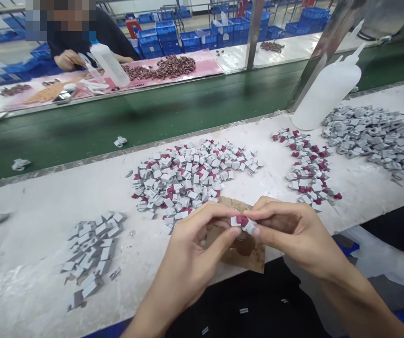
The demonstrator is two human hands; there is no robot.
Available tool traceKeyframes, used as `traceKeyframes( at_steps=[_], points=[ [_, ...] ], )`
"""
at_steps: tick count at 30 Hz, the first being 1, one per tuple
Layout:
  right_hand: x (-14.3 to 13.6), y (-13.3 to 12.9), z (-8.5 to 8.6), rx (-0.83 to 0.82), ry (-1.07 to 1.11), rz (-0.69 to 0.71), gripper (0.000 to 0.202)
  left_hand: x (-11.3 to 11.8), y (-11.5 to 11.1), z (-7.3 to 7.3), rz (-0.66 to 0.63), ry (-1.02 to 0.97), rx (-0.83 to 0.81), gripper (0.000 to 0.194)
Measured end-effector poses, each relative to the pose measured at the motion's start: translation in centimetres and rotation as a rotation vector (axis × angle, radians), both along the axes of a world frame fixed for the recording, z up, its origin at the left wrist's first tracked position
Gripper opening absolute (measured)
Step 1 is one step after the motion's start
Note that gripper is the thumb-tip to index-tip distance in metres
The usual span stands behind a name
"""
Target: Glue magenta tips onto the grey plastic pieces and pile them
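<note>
Head view: a small grey-and-maroon piece (243,221) was pinched at the fingertips, shared between the grip of the left hand (195,246) and that of the right hand (290,227). Beneath, a brown sheet (254,265) was seen at the front edge of the worktop (40,197). Beyond it, a large mixed heap (184,173) of grey and maroon pieces was spread; a narrower mixed cluster (307,164) was noted to the right, then a grey heap (378,136) near a white bottle (329,94). At left, a grey cluster (94,244) was observed. Two small grey clumps were found on a green strip (188,108). Across it, a co-worker's hand (70,60) was recorded near a brown heap (175,65).
</note>
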State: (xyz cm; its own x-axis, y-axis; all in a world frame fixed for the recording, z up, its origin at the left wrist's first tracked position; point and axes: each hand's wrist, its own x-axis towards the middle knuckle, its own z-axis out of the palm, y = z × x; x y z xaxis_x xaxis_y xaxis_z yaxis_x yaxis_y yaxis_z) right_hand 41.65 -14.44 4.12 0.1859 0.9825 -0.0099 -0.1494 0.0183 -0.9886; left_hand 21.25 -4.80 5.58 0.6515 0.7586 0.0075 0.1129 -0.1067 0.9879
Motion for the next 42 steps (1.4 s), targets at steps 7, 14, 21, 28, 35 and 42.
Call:
traceKeyframes(
  at_steps=[7, 14, 21, 28, 35, 42],
  points=[
    [0.9, 1.3, 1.1, 0.019, -0.029, -0.04, 0.01, 1.2, 2.7, 1.6, -0.106, 0.097, 0.049, 0.013],
    [5.3, 6.0, -0.9, -0.056, -0.423, -0.186, 0.043, 5.5, 12.0, 1.8, -0.067, 0.351, 0.39, 0.019],
    [13.3, 11.2, -1.7, -0.228, -0.973, -0.423, 0.039, 8.6, 26.9, -0.6, 0.349, 0.499, 0.513, 0.022],
    [16.8, 13.8, -2.7, -0.328, -1.234, -0.44, 0.034, 8.1, 30.6, -2.6, 0.349, 0.639, 0.502, 0.049],
    [17.2, 16.4, -2.9, -0.288, -1.271, -0.395, 0.026, 5.0, 27.7, 1.6, 0.345, 0.714, 0.529, 0.057],
    [12.7, 6.7, -1.3, -0.224, -0.924, -0.26, 0.05, -6.2, 11.2, 1.5, 0.496, 0.658, 0.594, 0.044]
  ],
)
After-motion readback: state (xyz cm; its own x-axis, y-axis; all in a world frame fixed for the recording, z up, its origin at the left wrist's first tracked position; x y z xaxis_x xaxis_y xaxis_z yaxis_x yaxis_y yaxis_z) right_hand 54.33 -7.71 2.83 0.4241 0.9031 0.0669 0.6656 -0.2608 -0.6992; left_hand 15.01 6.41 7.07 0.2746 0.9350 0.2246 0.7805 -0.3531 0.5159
